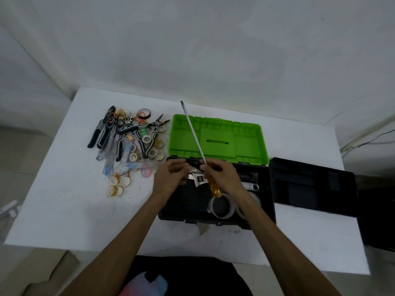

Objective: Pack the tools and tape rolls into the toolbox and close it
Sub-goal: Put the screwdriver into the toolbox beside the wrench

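Head view, looking down on a white desk (64, 210). I see the toolbox (265, 201) at centre, black body open, green lid (245, 142) thrown back toward 12 o'clock, its inside facing up.

My right hand (222, 174) is over the box, fingers (211, 167) curled around a long screwdriver (193, 131) at the place where the metal shaft meets the amber handle (214, 186). The shaft angles up toward 11 o'clock, tip above the lid's far left corner; the handle end points toward 5 o'clock, over the box interior.

My left hand (171, 176) sits at 9 o'clock of the right one, over the box's left rear edge, fingers curled inward. I cannot tell whether they grasp anything or merely touch the shaft.

Inside the box: an adjustable wrench (250, 186) lying across, partly hidden by my hands, and a large pale tape roll (220, 206) near the front wall, just under the handle end.

At 9 to 10 o'clock of the box, a heap on the desk: pliers (102, 131) with black grips, more pliers-type tools, clear-handled tools, many small tape rolls (119, 184), some trailing toward the near side.

At 3 o'clock, a black tray (310, 184) lies just beside the box.
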